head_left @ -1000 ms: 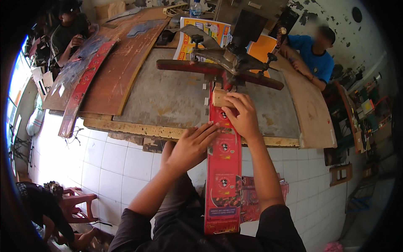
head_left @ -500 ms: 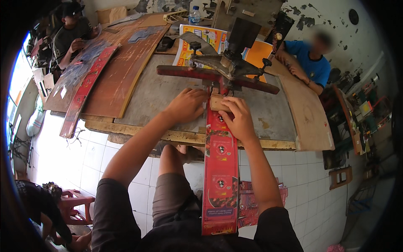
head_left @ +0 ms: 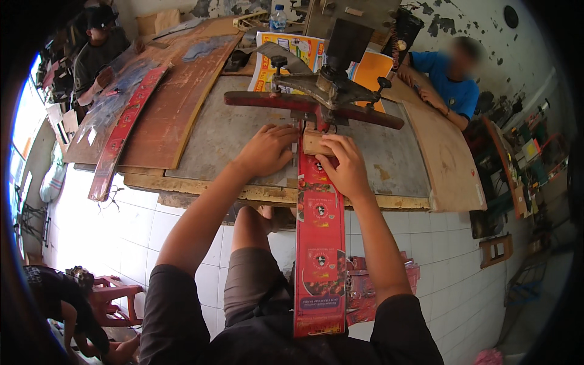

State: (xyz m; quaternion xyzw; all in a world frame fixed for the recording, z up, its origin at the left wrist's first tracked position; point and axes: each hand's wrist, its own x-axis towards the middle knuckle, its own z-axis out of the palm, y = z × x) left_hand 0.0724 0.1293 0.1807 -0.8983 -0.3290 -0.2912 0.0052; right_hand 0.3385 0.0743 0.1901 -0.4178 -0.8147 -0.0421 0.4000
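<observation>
Both hands sit at the cutter (head_left: 316,97): my left hand (head_left: 267,149) flat, fingers together, on the bench (head_left: 207,140) left of it; my right hand (head_left: 347,164) pressing the red printed strip (head_left: 319,243) under its blade, uncut length trailing to my lap.

Long red printed strip (head_left: 319,243), glossy, with round dark emblems repeated along its length. Lying lengthwise from far to near, far end flat on the grey worktable under a small wooden block (head_left: 316,143), near end hanging past the table edge over the lap.
</observation>
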